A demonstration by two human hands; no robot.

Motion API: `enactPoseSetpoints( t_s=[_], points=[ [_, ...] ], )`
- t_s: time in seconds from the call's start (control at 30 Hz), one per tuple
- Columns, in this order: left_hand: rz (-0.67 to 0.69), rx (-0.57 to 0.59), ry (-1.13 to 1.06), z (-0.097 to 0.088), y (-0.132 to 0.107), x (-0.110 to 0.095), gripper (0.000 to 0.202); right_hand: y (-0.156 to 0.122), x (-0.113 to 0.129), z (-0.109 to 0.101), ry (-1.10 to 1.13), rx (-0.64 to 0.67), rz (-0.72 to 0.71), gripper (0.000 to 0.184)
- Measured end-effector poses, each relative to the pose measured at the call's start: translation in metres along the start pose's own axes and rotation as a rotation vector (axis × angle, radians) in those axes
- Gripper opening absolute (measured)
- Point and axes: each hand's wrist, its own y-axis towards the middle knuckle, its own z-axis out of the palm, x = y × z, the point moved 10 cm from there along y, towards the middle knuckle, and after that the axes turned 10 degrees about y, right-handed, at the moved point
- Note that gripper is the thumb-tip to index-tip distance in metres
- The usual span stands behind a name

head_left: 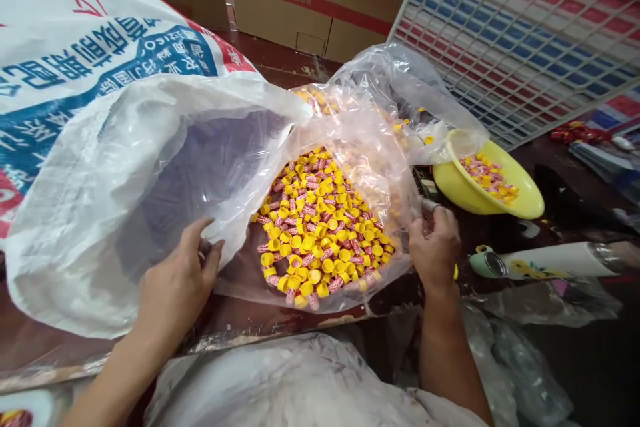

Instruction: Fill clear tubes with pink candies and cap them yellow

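Spreading wide toward the wearer, the clear bag (350,137) lies on the table (280,60) in the head view, with a heap of yellow-capped, pink-patterned pieces (320,233) at its mouth. The right hand (434,240) has its fingers closed on the film at the bag's right edge, probably to hold that side out from the heap. The left hand (175,277) is at the opposite edge, thumb and forefinger curled toward each other; whether they pinch film, I cannot tell. The sack (55,240) gapes just beside that hand, its pale lining showing.

Right of the bag, a yellow bowl (463,187) tilts with more pieces inside, perhaps propped by something hidden. A flask (545,261) lies nearer the wearer.

The table is dark red and glossy, its front edge scuffed and worn. Cartons (320,10) stand behind, and a white wire rack (500,33) leans at the right before red and blue packs. Loose film (530,353) lies crumpled at lower right.
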Motion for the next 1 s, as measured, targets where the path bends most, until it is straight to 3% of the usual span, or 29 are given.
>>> enactPoseSetpoints(
  t_s=[0.07, 0.13, 0.27, 0.4, 0.5, 0.6, 0.7, 0.8, 0.83, 0.9, 1.0],
  points=[
    [0.052, 0.012, 0.032, 0.006, -0.008, -0.010, 0.054, 0.000, 0.040, -0.022, -0.044, -0.137, -0.177, 0.017],
    [0.116, 0.079, 0.101, 0.017, -0.014, -0.024, 0.057, -0.003, 0.078, -0.023, 0.062, -0.112, -0.307, 0.020],
    [0.263, 0.257, 0.192, 0.041, -0.025, -0.055, 0.056, -0.016, 0.144, 0.036, 0.302, 0.367, -0.493, 0.021],
    [0.308, 0.259, 0.118, 0.035, -0.032, -0.065, 0.049, -0.021, 0.194, 0.075, 0.356, 0.632, -0.661, 0.024],
    [0.334, 0.179, -0.015, 0.012, -0.028, -0.056, 0.048, -0.002, 0.230, 0.086, 0.402, 0.712, -0.793, 0.026],
    [0.336, -0.088, -0.038, -0.034, -0.005, -0.036, 0.040, 0.032, 0.264, 0.103, 0.388, 0.692, -0.874, 0.023],
    [0.249, -0.342, 0.083, -0.079, 0.027, -0.011, 0.035, 0.057, 0.295, 0.147, 0.284, 0.746, -0.868, 0.018],
    [0.153, -0.469, 0.250, -0.105, 0.058, 0.006, 0.046, 0.033, 0.318, 0.207, 0.197, 1.040, -0.896, 0.014],
    [0.119, -0.504, 0.288, -0.112, 0.066, 0.012, 0.053, 0.022, 0.326, 0.221, 0.199, 1.067, -0.918, 0.014],
    [0.051, -0.524, 0.261, -0.121, 0.081, 0.027, 0.060, 0.004, 0.342, 0.240, 0.231, 1.023, -0.956, 0.019],
    [-0.022, -0.457, 0.016, -0.129, 0.097, 0.052, 0.056, -0.014, 0.370, 0.257, 0.322, 0.892, -1.019, 0.022]
  ],
)
